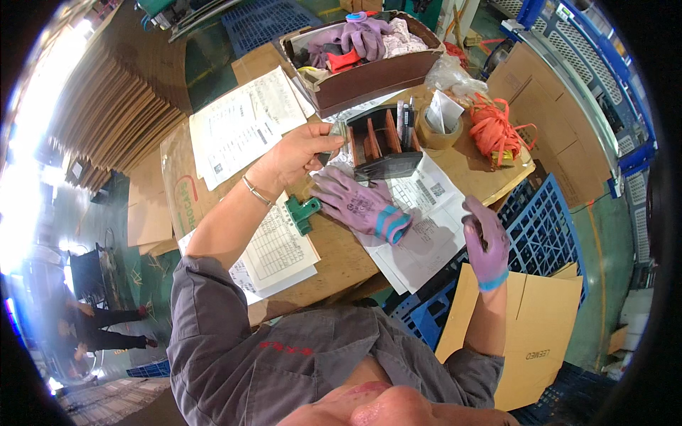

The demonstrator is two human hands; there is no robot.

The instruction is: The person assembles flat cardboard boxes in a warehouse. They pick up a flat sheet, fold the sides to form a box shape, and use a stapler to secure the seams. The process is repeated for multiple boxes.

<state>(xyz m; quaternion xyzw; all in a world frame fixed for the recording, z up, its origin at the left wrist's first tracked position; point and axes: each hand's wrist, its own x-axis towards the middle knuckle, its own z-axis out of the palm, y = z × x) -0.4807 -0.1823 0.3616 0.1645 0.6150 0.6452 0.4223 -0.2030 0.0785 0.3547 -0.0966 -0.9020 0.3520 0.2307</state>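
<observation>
My bare left hand (306, 148), with a metal bangle at its wrist, pinches a small shiny object (340, 130), perhaps metal or clear plastic, beside a dark desk organizer (391, 164) with brown dividers. My right hand (486, 242) wears a purple work glove with a blue cuff. It hovers at the table's right side, fingers bent and apart from the thumb, with nothing visible in it. A second purple glove (354, 205) lies on printed sheets (431, 242) between my hands. Left of that glove, a green bulldog clip (302, 214) grips a stack of forms (274, 250).
Behind the organizer stands a brown box (373, 80) of gloves and rags. Tape rolls (438, 130) and orange strapping (493, 130) sit at the right. Papers (234, 136) cover the table's left. Cardboard (517, 319) and blue pallets (549, 229) flank the right side; stacked cardboard (114, 101) stands left.
</observation>
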